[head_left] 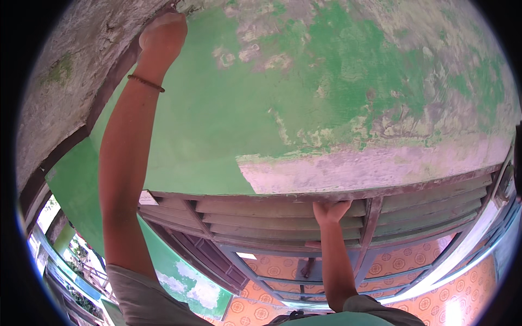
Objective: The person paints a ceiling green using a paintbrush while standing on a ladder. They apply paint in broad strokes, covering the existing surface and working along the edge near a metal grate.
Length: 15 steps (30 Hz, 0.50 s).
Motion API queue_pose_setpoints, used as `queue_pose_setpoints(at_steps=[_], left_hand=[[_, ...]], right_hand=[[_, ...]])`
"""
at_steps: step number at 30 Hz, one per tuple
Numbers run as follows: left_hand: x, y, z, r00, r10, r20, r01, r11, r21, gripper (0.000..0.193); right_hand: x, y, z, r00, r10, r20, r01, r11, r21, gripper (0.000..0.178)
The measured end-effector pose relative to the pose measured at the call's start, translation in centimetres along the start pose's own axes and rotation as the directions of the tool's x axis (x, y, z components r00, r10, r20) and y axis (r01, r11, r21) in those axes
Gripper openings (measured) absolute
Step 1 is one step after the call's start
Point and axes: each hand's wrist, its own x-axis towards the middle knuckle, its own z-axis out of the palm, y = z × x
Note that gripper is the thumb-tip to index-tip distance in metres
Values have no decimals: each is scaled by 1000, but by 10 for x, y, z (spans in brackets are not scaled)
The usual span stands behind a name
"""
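My left hand (165, 35) is raised to the top of the green wall (201, 119), close to the brown border strip (111, 81). Its fingers are closed, and a small dark tip shows just above them; what they hold is mostly hidden. A thin brown bracelet (145, 83) circles that wrist. Lower down, my right hand (330, 211) grips the brown wooden ledge (293, 197) over the louvered window, its fingertips out of sight. Smooth, even green covers the wall's left part, while the right is patchy and flaking, with a pale pinkish band (348, 168) along the bottom.
Wooden louver slats (272, 223) lie under the ledge, parted by an upright post (371, 223). Farther down are bluish bars (321, 282) and an orange patterned tile floor (457, 288). A rough grey concrete surface (60, 103) borders the upper left. A dark panelled shutter (204, 255) stands lower left.
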Motion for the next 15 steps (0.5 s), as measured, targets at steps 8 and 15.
queue_pose_setpoints(at_steps=[8, 15], left_hand=[[-18, 2, -12, 997, 19, 68, -22, 999, 39, 15], [-36, 41, -36, 999, 38, 7, -37, 999, -11, 9]], right_hand=[[1, 3, 0, 998, 8, 67, -10, 1000, 29, 56], [1, -1, 2, 1000, -3, -17, 3, 1000, 2, 58]])
